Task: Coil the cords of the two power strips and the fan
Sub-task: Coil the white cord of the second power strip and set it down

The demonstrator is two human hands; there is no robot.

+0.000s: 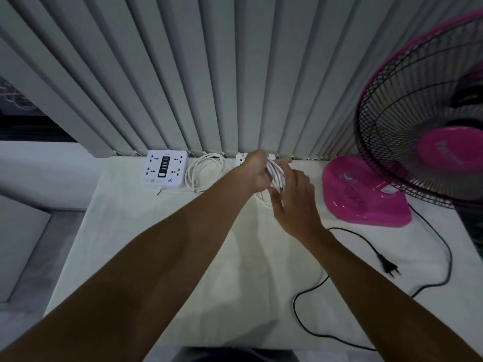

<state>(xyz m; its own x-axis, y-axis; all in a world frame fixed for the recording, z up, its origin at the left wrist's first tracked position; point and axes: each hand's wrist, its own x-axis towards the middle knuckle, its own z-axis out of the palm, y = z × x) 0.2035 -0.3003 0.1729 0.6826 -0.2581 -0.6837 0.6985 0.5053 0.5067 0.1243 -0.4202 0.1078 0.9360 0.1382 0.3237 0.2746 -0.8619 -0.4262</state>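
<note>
A white power strip [164, 168] lies at the back left of the table, its white cord [206, 169] coiled beside it. A second white power strip [240, 158] is mostly hidden behind my hands. My left hand [254, 172] grips a bundle of loops of that strip's white cord [277, 176]. My right hand [294, 198] touches the bundle from the right, fingers fairly straight. The pink fan [363, 197] stands at the right. Its black cord [308, 291] trails loose over the table, with the plug [389, 266] lying near the right edge.
A white cloth covers the table [156, 257]. Grey vertical blinds [209, 74] hang right behind the back edge. The fan's black wire cage [418, 113] with a pink rim leans over the right side. A grey floor step [21, 244] lies to the left.
</note>
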